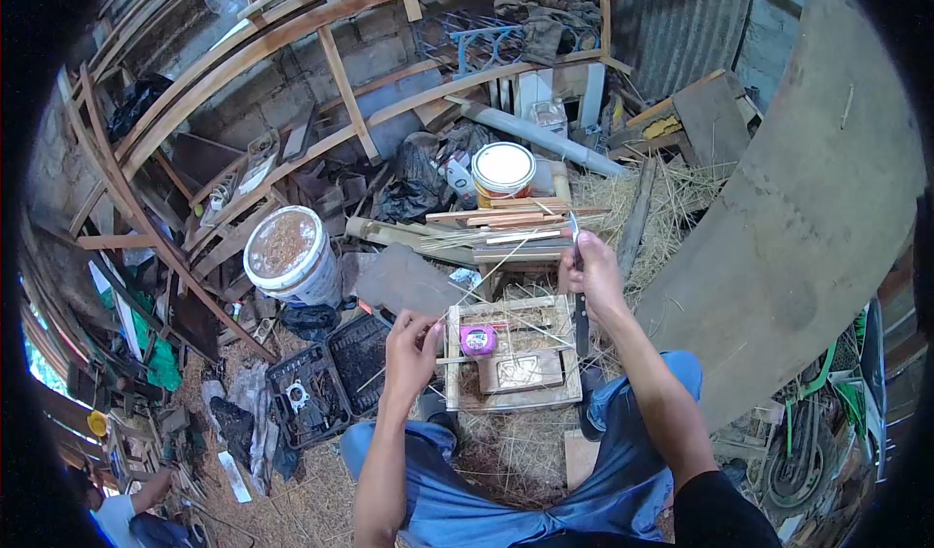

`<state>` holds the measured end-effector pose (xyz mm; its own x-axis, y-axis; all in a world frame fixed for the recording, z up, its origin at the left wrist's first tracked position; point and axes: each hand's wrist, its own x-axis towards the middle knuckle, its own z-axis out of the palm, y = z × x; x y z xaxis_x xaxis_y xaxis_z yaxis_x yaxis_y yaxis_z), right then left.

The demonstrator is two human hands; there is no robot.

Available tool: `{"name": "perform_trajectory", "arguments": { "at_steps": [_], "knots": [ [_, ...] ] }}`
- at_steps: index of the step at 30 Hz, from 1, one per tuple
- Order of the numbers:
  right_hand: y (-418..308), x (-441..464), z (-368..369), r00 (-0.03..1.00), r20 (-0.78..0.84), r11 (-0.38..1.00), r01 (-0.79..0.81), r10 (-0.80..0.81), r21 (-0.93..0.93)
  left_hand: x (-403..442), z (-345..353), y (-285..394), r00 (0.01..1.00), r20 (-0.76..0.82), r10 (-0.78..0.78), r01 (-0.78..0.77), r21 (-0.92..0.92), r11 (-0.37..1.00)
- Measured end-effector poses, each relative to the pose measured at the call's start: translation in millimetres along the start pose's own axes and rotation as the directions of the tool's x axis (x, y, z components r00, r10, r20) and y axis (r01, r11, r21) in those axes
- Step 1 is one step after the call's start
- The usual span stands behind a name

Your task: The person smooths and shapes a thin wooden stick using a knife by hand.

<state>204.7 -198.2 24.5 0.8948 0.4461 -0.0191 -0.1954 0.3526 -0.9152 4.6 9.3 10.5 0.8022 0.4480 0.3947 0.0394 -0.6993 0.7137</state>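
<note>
One thin strip (474,288) slants across the far-left corner of the wooden frame (514,400), its long axis running away from us and rightward; our left hand (413,347) is nearer, its grip apparently pinching the strip beside that corner; our right hand (593,270), by the far-right corner, has its grip closed round a knife (574,225), blade up, right of the strip; within the frame's outline show a pink tape measure (477,340) and a wooden block (521,372).
</note>
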Motion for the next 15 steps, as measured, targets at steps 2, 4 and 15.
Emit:
{"name": "perform_trajectory", "arguments": {
  "at_steps": [2, 4, 15],
  "knots": [
    [-1, -2, -1, 0.999, 0.033, 0.999, -0.034, 0.035, -0.022, 0, 2, 0, 1.0, 0.0, 0.004, -0.004, -0.005, 1.0],
    [-3, -7, 3, 0.997, 0.065, 0.997, -0.045, 0.05, -0.067, 0, 6, -2, 1.0, 0.011, 0.011, -0.011, -0.01, 1.0],
    [11, -16, 19, 0.944, 0.301, 0.934, -0.02, 0.136, -0.357, -9, 23, 8, 0.98, 0.157, 0.124, -0.108, -0.106, 0.989]
  ]
}}
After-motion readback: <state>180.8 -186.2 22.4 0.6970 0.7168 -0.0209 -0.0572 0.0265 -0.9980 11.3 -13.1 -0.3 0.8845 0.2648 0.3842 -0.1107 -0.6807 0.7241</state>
